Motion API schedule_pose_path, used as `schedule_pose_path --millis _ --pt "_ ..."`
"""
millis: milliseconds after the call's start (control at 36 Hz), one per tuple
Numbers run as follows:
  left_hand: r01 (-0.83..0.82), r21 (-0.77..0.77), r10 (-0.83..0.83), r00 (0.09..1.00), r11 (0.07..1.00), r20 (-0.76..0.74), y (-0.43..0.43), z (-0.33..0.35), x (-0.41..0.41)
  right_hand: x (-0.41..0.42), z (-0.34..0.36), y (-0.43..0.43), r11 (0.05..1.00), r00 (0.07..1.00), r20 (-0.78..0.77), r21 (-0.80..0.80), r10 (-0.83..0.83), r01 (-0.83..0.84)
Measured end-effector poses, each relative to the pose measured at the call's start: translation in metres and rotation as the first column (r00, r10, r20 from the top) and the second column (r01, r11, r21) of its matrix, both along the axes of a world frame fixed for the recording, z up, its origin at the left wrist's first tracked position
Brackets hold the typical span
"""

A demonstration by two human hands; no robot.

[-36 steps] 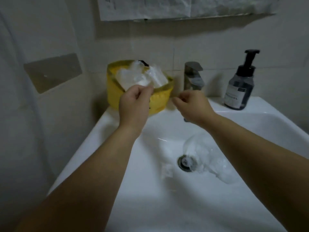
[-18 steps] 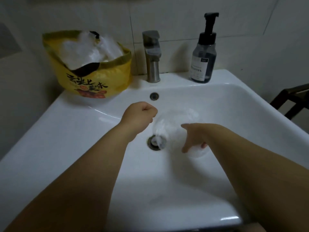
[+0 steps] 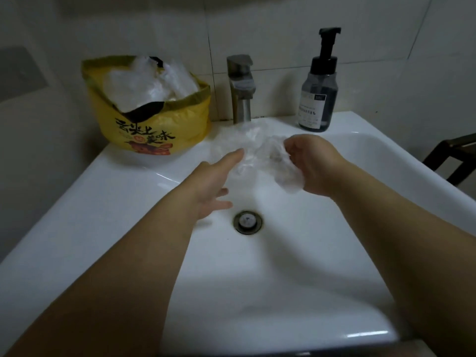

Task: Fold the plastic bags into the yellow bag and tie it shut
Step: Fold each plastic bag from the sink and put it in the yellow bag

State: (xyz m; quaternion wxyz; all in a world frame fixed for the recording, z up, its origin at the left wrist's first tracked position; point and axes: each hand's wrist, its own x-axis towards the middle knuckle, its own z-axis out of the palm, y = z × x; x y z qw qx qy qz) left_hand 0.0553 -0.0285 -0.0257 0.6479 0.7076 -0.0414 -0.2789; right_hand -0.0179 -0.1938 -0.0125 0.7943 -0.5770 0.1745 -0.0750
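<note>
Clear plastic bag [image 3: 253, 149] stretches sideways; right hand [image 3: 318, 163] clutches it, left hand [image 3: 212, 182] spread

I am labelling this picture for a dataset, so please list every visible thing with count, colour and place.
yellow bag: 1, yellow, back left ledge
plastic bags: several, clear, inside yellow bag
clear plastic bag: 1, transparent, over basin
faucet: 1, grey, back centre
pump bottle: 1, dark, back right
sink: 1, white, below the arms
drain: 1, metal, basin bottom
dark frame: 1, black, right edge
left hand: 1, fingers straight, beside the clear plastic bag
right hand: 1, grips the clear plastic bag
</note>
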Motion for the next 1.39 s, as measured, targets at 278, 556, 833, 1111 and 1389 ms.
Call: schedule_pose_path --millis 278,556,833,1111,1389 --pt "-0.138 -0.271 0.148 0.989 0.953 0.016 -0.002 0.008 -0.001 -0.008 0.006 0.011 0.886 0.931 -0.022 -0.300 0.365 -0.354" --pt "0.149 -0.358 -0.081 0.977 0.922 0.199 0.005 0.014 0.004 -0.007 0.009 0.008 0.933 0.958 -0.015 -0.222 0.288 -0.284" --pt "-0.010 -0.123 0.057 0.921 0.992 0.386 -0.001 0.002 0.015 0.000 0.011 0.006 0.978 0.991 -0.125 -0.200 0.038 -0.063" --pt "-0.189 0.034 0.140 0.827 0.981 0.544 0.003 0.003 0.019 0.009 0.008 -0.003 0.989 0.989 0.011 0.013 -0.147 0.147" --pt "-0.170 0.112 0.007 0.577 0.979 0.817 0.013 0.010 0.011 0.009 0.009 0.001 0.949 0.961 0.049 -0.156 -0.271 0.275"
